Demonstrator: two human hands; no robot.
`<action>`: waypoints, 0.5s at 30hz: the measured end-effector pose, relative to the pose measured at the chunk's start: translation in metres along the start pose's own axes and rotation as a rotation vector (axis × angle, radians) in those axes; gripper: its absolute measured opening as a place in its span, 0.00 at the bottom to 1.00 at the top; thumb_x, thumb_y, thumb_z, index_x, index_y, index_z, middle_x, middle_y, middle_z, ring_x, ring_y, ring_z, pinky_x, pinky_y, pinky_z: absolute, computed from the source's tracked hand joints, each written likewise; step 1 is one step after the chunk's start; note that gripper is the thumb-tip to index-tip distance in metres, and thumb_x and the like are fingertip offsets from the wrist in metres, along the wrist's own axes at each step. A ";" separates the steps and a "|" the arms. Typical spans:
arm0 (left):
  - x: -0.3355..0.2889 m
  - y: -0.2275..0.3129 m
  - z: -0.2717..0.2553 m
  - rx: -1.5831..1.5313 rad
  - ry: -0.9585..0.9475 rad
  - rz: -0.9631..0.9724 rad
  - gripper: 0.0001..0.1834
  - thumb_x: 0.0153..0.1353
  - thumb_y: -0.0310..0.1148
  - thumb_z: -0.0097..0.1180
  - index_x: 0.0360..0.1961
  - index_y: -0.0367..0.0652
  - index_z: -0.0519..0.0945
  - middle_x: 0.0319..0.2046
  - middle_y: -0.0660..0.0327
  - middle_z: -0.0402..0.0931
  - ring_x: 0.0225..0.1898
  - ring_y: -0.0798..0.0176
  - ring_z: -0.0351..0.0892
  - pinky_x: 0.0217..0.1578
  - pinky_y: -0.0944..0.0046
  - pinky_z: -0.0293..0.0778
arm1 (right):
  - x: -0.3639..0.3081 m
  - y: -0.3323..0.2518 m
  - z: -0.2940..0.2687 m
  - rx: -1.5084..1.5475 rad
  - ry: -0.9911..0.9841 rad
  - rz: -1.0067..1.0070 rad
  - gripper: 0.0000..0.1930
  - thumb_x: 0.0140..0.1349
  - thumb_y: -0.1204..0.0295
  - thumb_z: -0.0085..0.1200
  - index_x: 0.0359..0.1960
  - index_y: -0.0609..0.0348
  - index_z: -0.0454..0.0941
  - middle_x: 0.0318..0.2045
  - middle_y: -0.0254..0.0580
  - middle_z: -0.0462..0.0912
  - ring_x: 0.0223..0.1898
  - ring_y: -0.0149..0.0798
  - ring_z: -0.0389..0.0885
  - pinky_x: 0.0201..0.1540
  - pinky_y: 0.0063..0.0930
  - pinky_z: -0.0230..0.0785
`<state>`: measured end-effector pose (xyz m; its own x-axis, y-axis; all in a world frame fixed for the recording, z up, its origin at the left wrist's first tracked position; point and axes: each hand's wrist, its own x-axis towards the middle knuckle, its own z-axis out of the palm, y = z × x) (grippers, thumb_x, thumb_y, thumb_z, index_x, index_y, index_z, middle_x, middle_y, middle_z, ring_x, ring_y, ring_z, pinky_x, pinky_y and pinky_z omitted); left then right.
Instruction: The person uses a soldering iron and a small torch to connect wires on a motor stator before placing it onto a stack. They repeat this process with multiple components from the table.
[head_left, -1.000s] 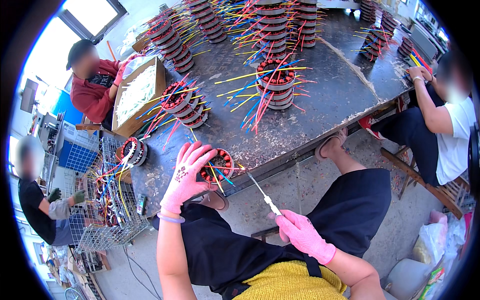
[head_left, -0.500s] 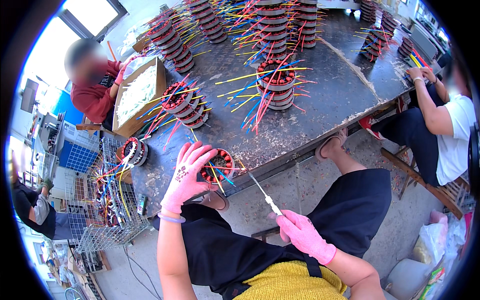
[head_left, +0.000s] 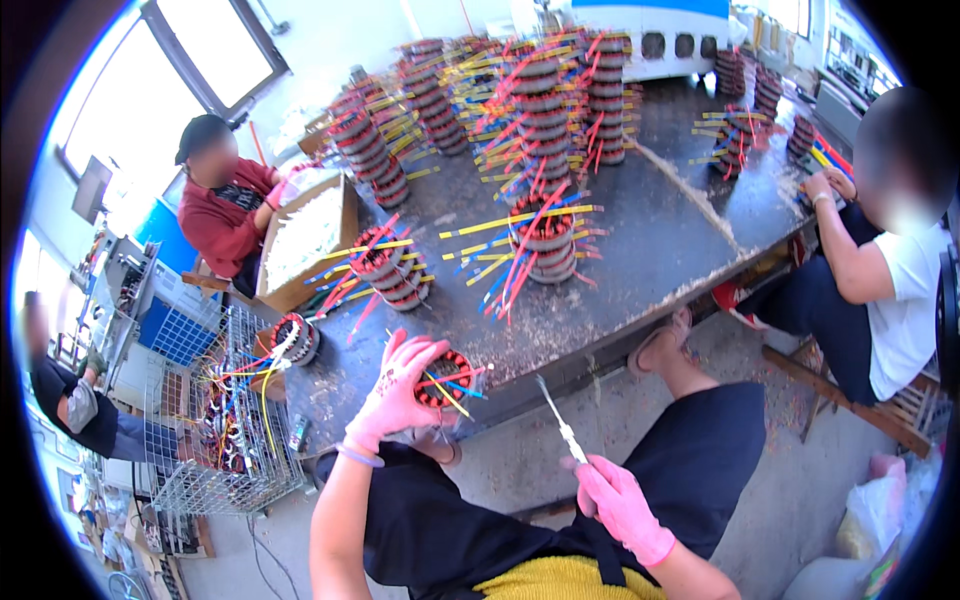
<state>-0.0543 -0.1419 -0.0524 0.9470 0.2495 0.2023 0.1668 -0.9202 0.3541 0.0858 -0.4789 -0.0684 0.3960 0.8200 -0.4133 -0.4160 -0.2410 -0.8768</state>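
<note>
My left hand (head_left: 396, 392), in a pink glove, grips the left side of a wire-wound motor stator (head_left: 460, 365) at the table's near edge. Red, blue and yellow leads stick out from this stator's right side. Also gloved in pink, my right hand (head_left: 622, 508) is closed round the white handle of a thin metal-shafted tool (head_left: 560, 418). The tool points up and left, its tip a short way right of the stator's leads and touching nothing. The kind of tip is too small to make out.
Stacked stators (head_left: 545, 240) with coloured leads stand on the dark worn table (head_left: 480, 330). At left are a single stator (head_left: 296, 340), a cardboard box (head_left: 348, 215) and a wire basket (head_left: 215, 480). One person (head_left: 225, 215) sits beyond the box, another (head_left: 890, 280) at right.
The tool's tip has drawn away to the right from the stator's leads, with my right hand. My left hand still holds the stator. The whole view has tilted upward.
</note>
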 end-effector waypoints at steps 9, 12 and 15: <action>0.013 0.095 -0.088 -0.099 0.072 0.136 0.58 0.27 0.54 0.79 0.64 0.40 0.72 0.55 0.53 0.76 0.64 0.50 0.71 0.73 0.40 0.46 | -0.015 -0.016 -0.031 0.154 0.076 -0.064 0.19 0.74 0.61 0.48 0.53 0.66 0.77 0.17 0.25 0.69 0.17 0.20 0.62 0.21 0.17 0.49; 0.015 0.107 -0.098 -0.141 0.054 0.139 0.60 0.27 0.56 0.79 0.64 0.37 0.72 0.56 0.53 0.76 0.64 0.50 0.71 0.73 0.40 0.45 | -0.008 -0.008 -0.035 0.202 0.076 -0.057 0.19 0.74 0.61 0.48 0.54 0.66 0.77 0.17 0.25 0.69 0.16 0.20 0.60 0.20 0.18 0.47; 0.018 0.107 -0.098 -0.173 0.059 0.140 0.60 0.28 0.56 0.79 0.64 0.36 0.71 0.57 0.53 0.76 0.64 0.50 0.70 0.73 0.40 0.45 | -0.009 -0.007 -0.039 0.205 0.068 -0.068 0.19 0.75 0.62 0.47 0.55 0.66 0.77 0.17 0.25 0.68 0.16 0.20 0.59 0.19 0.18 0.46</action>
<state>-0.0461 -0.2064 0.0785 0.9390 0.1452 0.3119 -0.0191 -0.8831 0.4688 0.1173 -0.5045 -0.0683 0.4804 0.7919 -0.3770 -0.5417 -0.0701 -0.8376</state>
